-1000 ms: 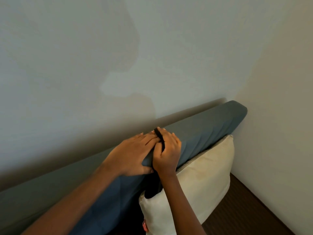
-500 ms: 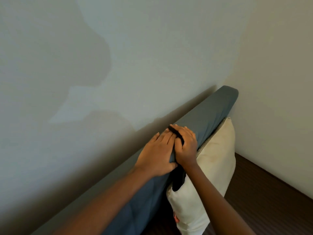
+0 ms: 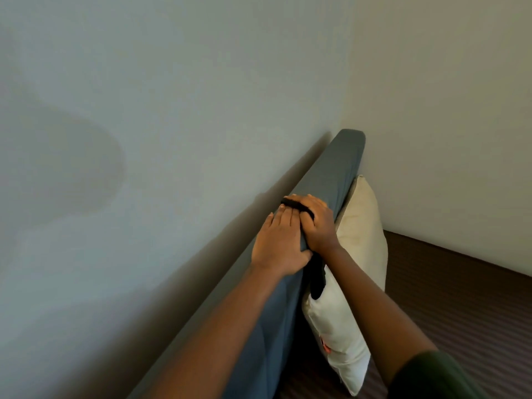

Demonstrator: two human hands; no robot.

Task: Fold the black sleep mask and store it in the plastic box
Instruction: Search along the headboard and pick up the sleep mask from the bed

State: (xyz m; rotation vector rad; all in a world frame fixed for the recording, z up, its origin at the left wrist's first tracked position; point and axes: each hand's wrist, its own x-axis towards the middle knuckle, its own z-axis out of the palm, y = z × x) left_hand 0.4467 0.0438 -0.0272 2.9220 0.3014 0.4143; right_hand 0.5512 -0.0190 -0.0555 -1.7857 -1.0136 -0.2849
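The black sleep mask [image 3: 316, 276] is draped over the top of a grey-blue padded headboard [image 3: 334, 171]. Its strap shows as a black band above my fingers and its body hangs down in front. My right hand [image 3: 319, 226] lies over the mask with its fingers curled on it. My left hand [image 3: 280, 243] rests flat on the headboard top, right beside the strap, fingers together and touching the right hand. Most of the mask is hidden under my hands. No plastic box is in view.
A cream pillow [image 3: 357, 254] leans upright against the headboard, just right of my hands. Pale walls meet in a corner behind the headboard. A dark brown striped bed cover [image 3: 460, 298] fills the lower right.
The view has swung left, so the headboard now runs more steeply up the frame. Both hands keep the same hold on the mask at the headboard top.
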